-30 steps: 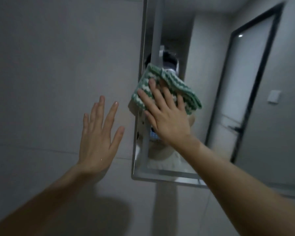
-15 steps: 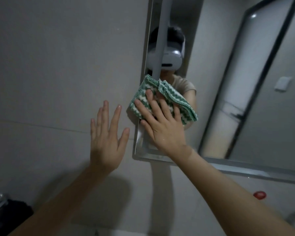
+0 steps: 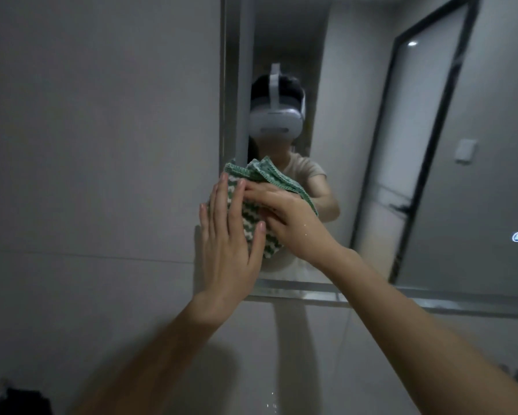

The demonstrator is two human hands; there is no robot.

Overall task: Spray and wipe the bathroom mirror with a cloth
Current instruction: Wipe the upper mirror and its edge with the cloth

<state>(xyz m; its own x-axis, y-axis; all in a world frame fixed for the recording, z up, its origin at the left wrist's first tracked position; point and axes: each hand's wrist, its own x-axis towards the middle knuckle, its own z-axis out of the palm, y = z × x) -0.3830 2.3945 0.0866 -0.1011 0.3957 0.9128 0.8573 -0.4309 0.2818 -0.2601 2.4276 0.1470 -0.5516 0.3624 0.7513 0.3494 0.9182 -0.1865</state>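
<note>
Here's the green-and-white zigzag-striped cloth (image 3: 253, 211), bunched against the left edge of the frameless wall mirror (image 3: 356, 145), low down near its bottom corner. The right hand (image 3: 287, 217) lies over the cloth with fingers laid across it, pressing it to the glass; whether the fingertips are curling into the fabric is hard to tell from here. The left hand (image 3: 226, 244) comes in from the wall side, fingers straight and close together, its grip flat against the cloth's left side and partly over the grey tiled wall (image 3: 87, 175).

This looks like a re-gather of the cloth mid-wipe. To do it well, fold the loose upper flap in so a flat pad meets the glass, not a lump. Keep pressure even through the palm and run right along the edge strip, where streaks tend to hide. The lower corner and the wide span to the right probably need overlapping passes. No spray bottle is in view, so the spraying appears done
</note>
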